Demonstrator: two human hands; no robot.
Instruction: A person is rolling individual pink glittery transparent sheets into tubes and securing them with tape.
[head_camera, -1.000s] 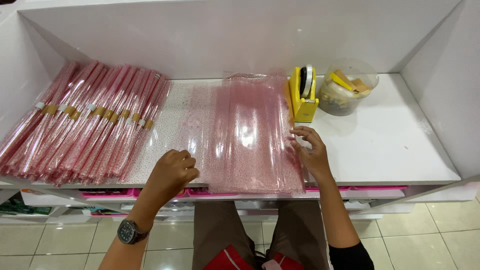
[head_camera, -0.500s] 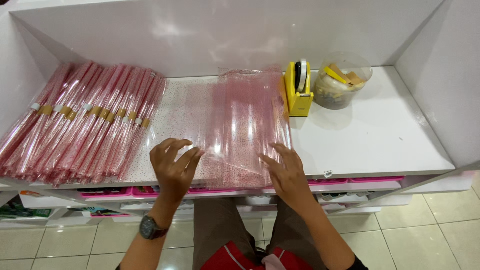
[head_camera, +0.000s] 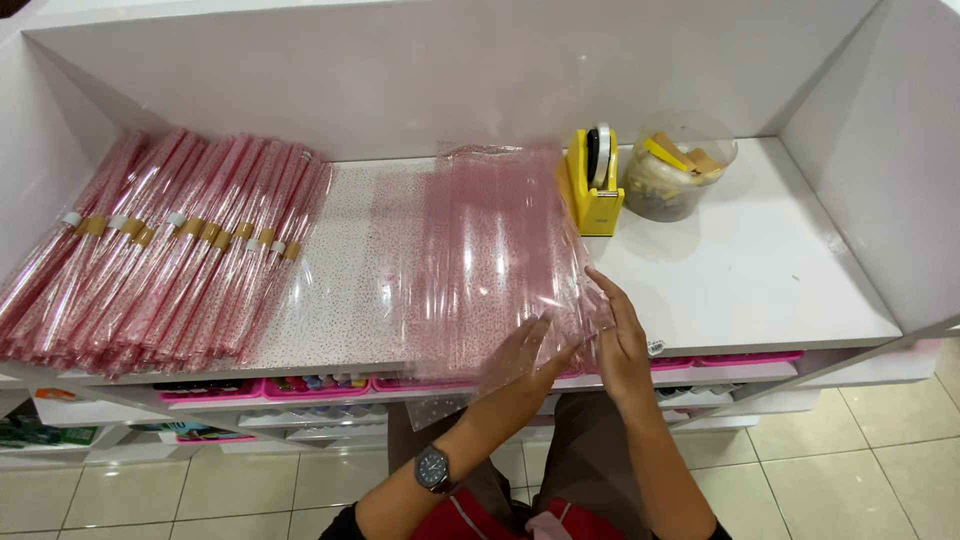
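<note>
Currently both hands sit at the lower centre of the frame, at the front edge of the white shelf (head_camera: 760, 270). Left hand (head_camera: 530, 350), with a wristwatch (head_camera: 433, 467) on its forearm, is slid under the near right corner of the stack of clear pink dotted sheets (head_camera: 480, 250); fingers extended, seen through the film, the corner lifted slightly off the shelf. Whether it pinches a sheet: cannot tell. Right hand (head_camera: 618, 335) lies just to the right of the stack's corner, fingers mostly straight and close together, fingertips touching the sheet edge; a firm grasp is not visible.

Stack spreads from the frame centre up toward the back wall, its front edge overhanging the shelf lip. Directly right of its far end stands a yellow tape dispenser (head_camera: 592, 182), and beside that a clear round tub (head_camera: 678, 165) of small items. Upper left of the frame: a row of rolled pink sheets (head_camera: 160, 250) banded with tape, well apart from both hands.
</note>
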